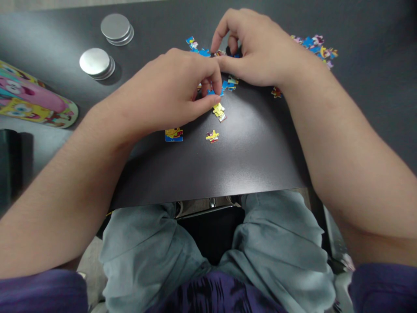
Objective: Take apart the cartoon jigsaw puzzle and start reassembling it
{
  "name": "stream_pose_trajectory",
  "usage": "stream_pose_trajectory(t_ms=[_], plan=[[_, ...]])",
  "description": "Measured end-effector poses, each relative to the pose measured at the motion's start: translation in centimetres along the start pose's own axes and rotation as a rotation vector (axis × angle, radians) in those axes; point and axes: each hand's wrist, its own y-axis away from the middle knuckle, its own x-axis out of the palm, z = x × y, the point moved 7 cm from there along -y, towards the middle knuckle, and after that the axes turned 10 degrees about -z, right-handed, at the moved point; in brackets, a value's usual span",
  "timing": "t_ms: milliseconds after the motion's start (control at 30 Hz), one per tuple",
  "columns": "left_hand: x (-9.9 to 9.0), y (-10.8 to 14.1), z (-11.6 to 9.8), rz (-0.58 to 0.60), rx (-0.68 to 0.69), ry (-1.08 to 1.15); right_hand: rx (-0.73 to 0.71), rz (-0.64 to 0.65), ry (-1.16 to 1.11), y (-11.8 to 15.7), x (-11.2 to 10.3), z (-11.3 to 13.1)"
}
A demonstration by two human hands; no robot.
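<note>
My left hand (185, 87) is curled over a cluster of small cartoon jigsaw pieces, its thumb and fingers closed around a blue piece (211, 92). A joined yellow bit (219, 112) lies just below my left thumb tip. Above and to the right, my right hand (257, 48) has index finger and thumb bent close together at the puzzle's top edge, pinching a piece that is mostly hidden. Blue pieces (201, 52) stick out to the left of the right fingertips. Nearer to me are a loose yellow piece (212, 136) and a blue-edged piece (173, 134) partly under my left wrist.
A pile of mixed pieces (316, 48) lies beyond my right wrist, and a single reddish piece (276, 92) sits beside it. Two stacks of silver discs (115, 27) stand at the upper left. A cartoon-printed cylinder (32, 95) rests at the left. The dark table's front edge (208, 198) is above my lap.
</note>
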Motion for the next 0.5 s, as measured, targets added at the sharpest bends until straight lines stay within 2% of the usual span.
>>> stream_pose_trajectory(t_ms=[267,500], plan=[[-0.1,0.0,-0.1,-0.008,0.007,0.001,0.044,0.042,0.07,0.2,-0.4,1.4],[-0.1,0.0,0.0,-0.014,0.006,0.014,0.076,0.051,0.079,0.2,-0.5,1.6]])
